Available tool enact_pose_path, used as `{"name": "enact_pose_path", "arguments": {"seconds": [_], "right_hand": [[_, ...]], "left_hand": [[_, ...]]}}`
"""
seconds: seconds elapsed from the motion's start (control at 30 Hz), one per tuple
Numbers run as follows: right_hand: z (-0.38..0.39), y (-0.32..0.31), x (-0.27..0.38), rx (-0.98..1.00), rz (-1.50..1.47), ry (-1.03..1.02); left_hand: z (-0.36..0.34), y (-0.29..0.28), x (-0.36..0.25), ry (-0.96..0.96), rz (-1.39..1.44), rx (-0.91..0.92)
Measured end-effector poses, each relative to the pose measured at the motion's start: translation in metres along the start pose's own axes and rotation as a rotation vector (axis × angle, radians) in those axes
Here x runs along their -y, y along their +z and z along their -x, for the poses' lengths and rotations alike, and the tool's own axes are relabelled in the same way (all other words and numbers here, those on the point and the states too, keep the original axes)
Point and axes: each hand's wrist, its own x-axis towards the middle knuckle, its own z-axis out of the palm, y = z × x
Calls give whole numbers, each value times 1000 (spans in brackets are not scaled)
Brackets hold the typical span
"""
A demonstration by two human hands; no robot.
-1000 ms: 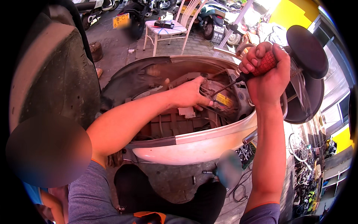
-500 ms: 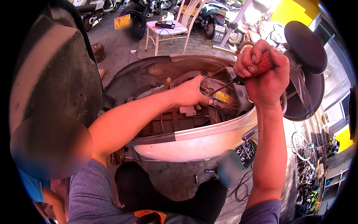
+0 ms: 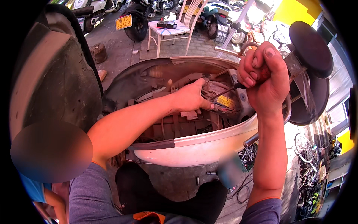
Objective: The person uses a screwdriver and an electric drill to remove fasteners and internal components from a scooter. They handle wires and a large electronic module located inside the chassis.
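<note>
An opened white scooter body (image 3: 194, 147) lies before me, its inner compartment full of dusty parts and cables. My left hand (image 3: 192, 95) grips the near end of a metal box with a yellow label (image 3: 225, 100), its thumb by the wiring. My right hand (image 3: 265, 74) is closed round a screwdriver's red handle, mostly hidden by my fingers. The dark screwdriver shaft (image 3: 227, 91) slants down-left to the box, close to my left thumb; its tip is too small to make out.
Raised seat (image 3: 52, 82) at left, beside a person in blue (image 3: 37, 188). White chair (image 3: 167, 31) with a black device and parked scooters (image 3: 218, 20) behind. Round black mirrors (image 3: 309, 48) at right. Sockets, tools (image 3: 247, 156) and cables lie below; tangled parts (image 3: 309, 156) line the right.
My right hand has turned round the screwdriver handle, so its fingers now cover more of the red grip. My left hand keeps its hold. The view has shifted slightly.
</note>
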Motion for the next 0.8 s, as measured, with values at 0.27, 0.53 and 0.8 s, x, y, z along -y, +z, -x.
{"name": "enact_pose_path", "arguments": {"seconds": [0.27,0.53,0.8], "right_hand": [[-2,22,-12,-241,186,-71],[-5,-16,2,131,-55,17],[2,-13,-4,23,-69,16]], "left_hand": [[-1,-3,0,-7,-51,-29],[-2,2,2,1,-47,-5],[-5,3,9,52,-11,-18]]}}
